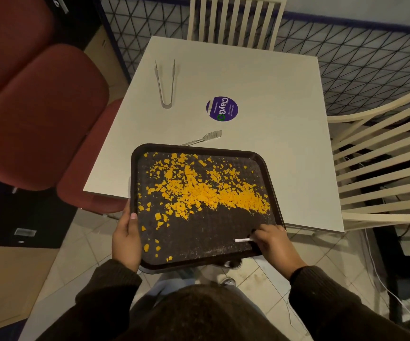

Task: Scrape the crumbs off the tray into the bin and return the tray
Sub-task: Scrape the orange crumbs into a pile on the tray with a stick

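- While the left hand [126, 238] grips the near left edge of the tray [268, 173], thumb over the rim, the right hand [274, 241] is closed at the near right corner, pinching a small white strip [243, 240] that lies on the tray's floor.
- Half of the dark tray juts past the near edge of the white table [260, 82]; whether its far end rests on the tabletop cannot be told.
- Orange crumbs [206, 193] lie in a thick band across the tray's middle, with scattered bits toward its far side and near left corner.
- Beyond the tray, a metal utensil [205, 138] pokes out from behind the far rim.
- Farther on sit a round purple sticker [222, 109] and, to its left, metal tongs [165, 82].
- Pale slatted chairs [381, 153] stand on the table's right and far sides, red chairs [41, 114] on its left.
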Tool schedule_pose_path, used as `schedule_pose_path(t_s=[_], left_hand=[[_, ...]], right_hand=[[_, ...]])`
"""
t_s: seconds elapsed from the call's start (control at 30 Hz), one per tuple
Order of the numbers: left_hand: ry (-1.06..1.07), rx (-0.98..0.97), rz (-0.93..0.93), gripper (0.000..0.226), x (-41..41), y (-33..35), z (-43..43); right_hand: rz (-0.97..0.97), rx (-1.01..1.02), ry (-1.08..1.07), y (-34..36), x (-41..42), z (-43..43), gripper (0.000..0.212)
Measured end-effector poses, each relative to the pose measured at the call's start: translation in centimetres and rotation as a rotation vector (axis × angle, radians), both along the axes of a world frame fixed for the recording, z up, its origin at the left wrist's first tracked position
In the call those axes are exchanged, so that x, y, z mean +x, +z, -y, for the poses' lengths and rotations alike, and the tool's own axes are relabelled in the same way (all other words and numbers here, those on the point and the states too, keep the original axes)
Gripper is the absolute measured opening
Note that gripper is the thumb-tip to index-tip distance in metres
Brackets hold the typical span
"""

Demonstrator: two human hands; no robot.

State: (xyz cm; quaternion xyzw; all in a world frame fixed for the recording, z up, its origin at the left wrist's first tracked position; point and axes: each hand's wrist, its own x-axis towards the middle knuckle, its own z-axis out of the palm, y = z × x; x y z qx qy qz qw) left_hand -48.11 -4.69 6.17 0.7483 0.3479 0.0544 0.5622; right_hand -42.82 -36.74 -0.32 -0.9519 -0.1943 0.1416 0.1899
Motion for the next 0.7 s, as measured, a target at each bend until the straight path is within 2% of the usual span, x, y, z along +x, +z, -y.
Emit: schedule_pose_path(t_s=[0.33, 0.4, 0.47, 0.6, 0.7], left_hand=[[-0.012, -0.011, -0.005, 0.044, -0.2, 0.0, 0.0], [-0.013, -0.02, 0.002, 0.043, -0.2, 0.0, -0.1], [-0.009, -0.031, 0.004, 0.043, -0.1, 0.0, -0.1], [0.039, -0.081, 0.012, 0.044, 0.0, 0.6, 0.0], [0.061, -0.125, 0.021, 0.045, -0.3, 0.7, -0.1]], right_hand=[[0.019, 0.069, -0.276, -0.9, 4.6, -3.7, 0.013], [0.043, 0.068, -0.278, -0.1, 5.1, -4.5, 0.013], [0.035, 0.101, -0.15, 0.8, 4.5, -5.3, 0.011], [-0.063, 0.138, 0.265, 2.5, 0.8, -7.5, 0.008], [-0.048, 0.147, 0.367, 3.3, -1.1, -8.9, 0.01]])
